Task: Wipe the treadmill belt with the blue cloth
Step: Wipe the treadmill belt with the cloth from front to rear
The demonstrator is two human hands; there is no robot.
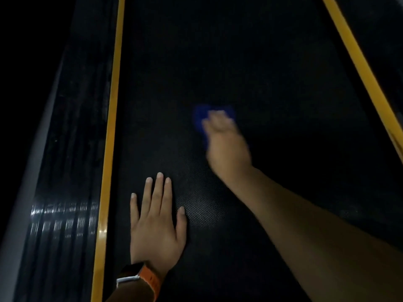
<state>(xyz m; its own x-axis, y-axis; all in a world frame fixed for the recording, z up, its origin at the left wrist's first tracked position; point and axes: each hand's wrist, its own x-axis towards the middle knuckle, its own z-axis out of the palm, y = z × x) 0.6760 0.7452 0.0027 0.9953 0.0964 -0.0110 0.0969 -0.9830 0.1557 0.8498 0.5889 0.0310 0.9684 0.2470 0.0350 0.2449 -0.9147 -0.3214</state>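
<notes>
Nearest, the left hand (156, 223) lies flat on the treadmill belt (272, 73), fingers (158, 188) spread and holding nothing, an orange-strapped watch (139, 277) at the wrist, just inside the left yellow stripe (110, 149). Farther up the belt, near its middle, the right hand (226, 144) presses the blue cloth (201, 118) down; it is blurred, so how tightly its fingers curl cannot be told, though the cloth sits under them. To wipe well, I judge the palm should keep even pressure, strokes should overlap from stripe to stripe, and the bracing hand should shift as the reach extends toward the dark far end.
</notes>
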